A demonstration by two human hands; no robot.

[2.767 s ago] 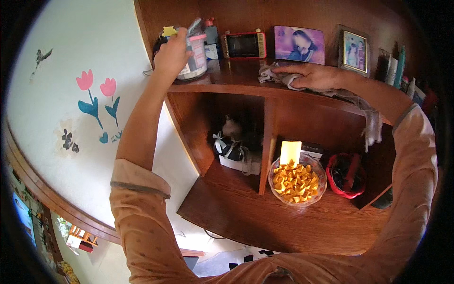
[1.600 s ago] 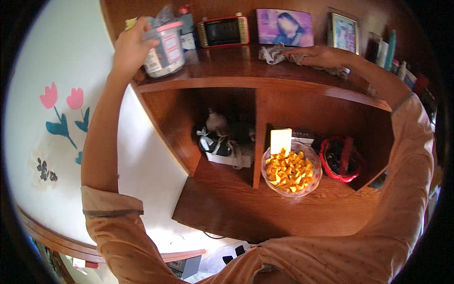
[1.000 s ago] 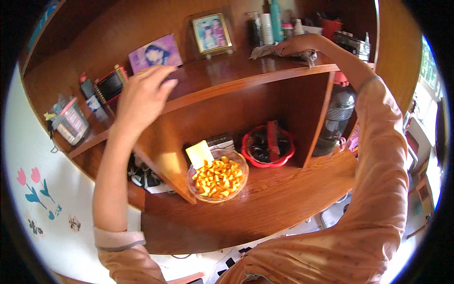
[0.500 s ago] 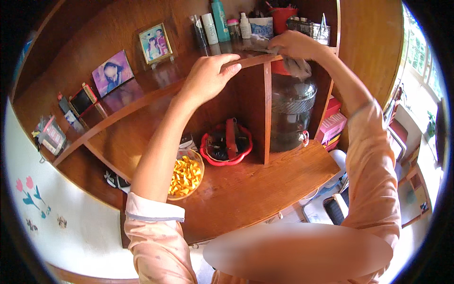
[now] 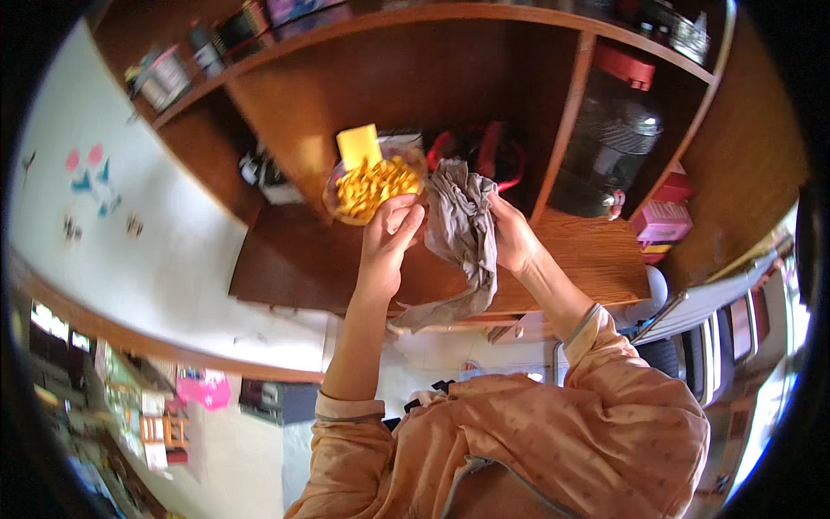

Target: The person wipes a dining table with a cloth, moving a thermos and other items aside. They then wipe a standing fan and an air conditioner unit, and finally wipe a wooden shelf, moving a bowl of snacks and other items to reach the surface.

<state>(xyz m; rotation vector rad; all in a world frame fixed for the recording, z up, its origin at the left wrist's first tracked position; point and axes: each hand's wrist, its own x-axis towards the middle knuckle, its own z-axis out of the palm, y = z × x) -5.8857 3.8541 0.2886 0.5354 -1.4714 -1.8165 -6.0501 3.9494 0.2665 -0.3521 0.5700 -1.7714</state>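
Observation:
A crumpled grey-brown cloth hangs in front of the wooden cabinet, its loose tail trailing down to the left. My right hand grips the cloth by its right side, fingers closed. Beside the cloth's left edge is my left hand, its fingers and thumb curled together. Whether it pinches the fabric cannot be made out. Just beyond my left hand stands a bowl heaped with small yellow-orange folded pieces. A yellow square rises behind them. The cloth partly covers a red basket.
The wooden counter lies under my hands. A large dark clear container with a tap stands in the right compartment, pink boxes beside it. The upper shelf edge runs overhead. Chairs stand at the right.
The view has tipped downward. My right hand has brought the cloth down from the upper shelf to in front of the counter. My left hand has left the shelf edge and come beside the cloth.

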